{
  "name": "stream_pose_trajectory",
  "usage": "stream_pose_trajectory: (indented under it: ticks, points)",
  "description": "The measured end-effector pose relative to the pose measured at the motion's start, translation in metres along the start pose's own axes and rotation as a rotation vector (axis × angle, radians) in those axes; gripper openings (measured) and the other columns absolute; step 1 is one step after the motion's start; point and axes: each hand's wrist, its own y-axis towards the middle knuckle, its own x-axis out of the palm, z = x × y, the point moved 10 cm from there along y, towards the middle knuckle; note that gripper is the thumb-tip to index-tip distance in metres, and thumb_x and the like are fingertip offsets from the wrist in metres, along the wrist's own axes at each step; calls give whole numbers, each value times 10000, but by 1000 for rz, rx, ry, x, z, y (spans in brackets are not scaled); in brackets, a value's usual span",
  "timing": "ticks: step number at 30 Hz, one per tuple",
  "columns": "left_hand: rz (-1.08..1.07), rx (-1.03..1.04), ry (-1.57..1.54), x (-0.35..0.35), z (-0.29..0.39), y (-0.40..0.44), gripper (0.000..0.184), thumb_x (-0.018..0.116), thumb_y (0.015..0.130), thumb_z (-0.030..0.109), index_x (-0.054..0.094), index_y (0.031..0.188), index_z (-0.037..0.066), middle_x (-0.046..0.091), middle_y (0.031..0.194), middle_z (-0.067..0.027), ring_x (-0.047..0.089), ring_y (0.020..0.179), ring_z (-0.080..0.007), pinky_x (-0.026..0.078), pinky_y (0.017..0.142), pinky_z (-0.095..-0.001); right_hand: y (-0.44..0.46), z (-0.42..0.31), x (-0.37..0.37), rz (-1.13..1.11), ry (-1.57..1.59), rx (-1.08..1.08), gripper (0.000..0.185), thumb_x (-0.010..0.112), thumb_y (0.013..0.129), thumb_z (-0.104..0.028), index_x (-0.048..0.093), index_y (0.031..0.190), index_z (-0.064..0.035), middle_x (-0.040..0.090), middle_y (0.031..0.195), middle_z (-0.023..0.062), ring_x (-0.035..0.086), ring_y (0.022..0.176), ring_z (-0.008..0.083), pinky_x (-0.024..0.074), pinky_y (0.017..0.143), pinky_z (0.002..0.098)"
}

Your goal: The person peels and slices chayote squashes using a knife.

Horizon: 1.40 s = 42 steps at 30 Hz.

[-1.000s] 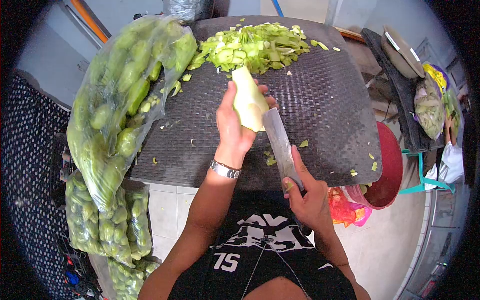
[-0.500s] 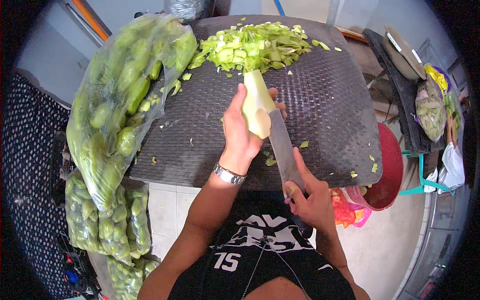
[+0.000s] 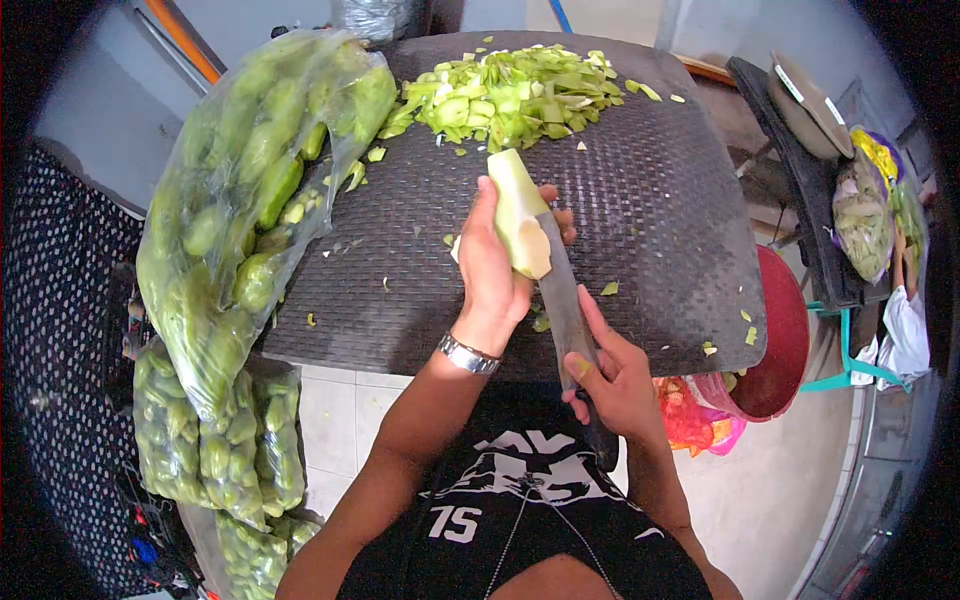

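My left hand (image 3: 490, 255) is wrapped from below around a peeled pale-green fruit (image 3: 517, 205), long and faceted, much like a green mango. A cream-coloured cut patch shows at its near end. My right hand (image 3: 615, 380) grips the dark handle of a large knife (image 3: 570, 310), its thumb and index finger against the blade. The blade's upper part lies along the fruit's right side, with its tip near my left fingertips. Both hands are above the near part of the dark woven-pattern table (image 3: 400, 250). A small pale piece sits beside my left wrist.
A heap of green peelings (image 3: 510, 95) covers the table's far side. On the left lies a big clear bag (image 3: 230, 200) of green fruit; more filled bags (image 3: 225, 450) stand below. A red tub (image 3: 780, 330) is at the right, near a side table (image 3: 800, 200) and another person's arm (image 3: 908, 265).
The knife has tilted more upright, and my right hand has shifted slightly left and lower. My left hand and the fruit have moved a little right and toward me.
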Motion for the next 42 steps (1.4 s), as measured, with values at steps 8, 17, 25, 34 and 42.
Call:
stream_pose_trajectory:
  ticks: [8,17,25,34,42]
  points:
    - [54,59,212,-14,9,-1,603,353,1087,554,574,1249,16,695,1065,-157,715,853,-291,605,765,-450,10,-3,1,-144,177,24,749,653,1010,-143,250,1641,-115,613,693,53,538,495,103,402,382,243]
    - [226,7,39,-47,6,16,446,385,1110,448,541,1210,42,666,1016,-138,677,861,-262,575,760,-432,14,-24,-19,75,-113,-58,720,623,1012,-100,275,1640,-161,675,808,93,607,556,147,492,484,305]
    - [165,38,-74,-57,26,28,477,417,1068,534,569,1228,111,660,1039,-95,665,918,-289,555,835,-479,-3,-59,12,186,-1109,-386,689,597,905,-23,477,1540,-261,617,916,168,704,780,346,593,714,447]
    - [-2,64,-204,-43,27,30,504,455,1051,538,564,1250,88,664,1056,-80,671,961,-300,565,844,-494,-12,-63,27,176,-1161,-450,747,612,837,39,519,1499,-296,578,1199,162,694,887,362,590,740,457]
    - [2,145,-228,-40,36,20,508,462,1050,536,561,1236,74,661,1066,-74,674,972,-296,561,857,-506,-13,-60,34,223,-1151,-527,716,626,835,59,570,1472,-263,600,1146,144,694,867,332,577,744,427]
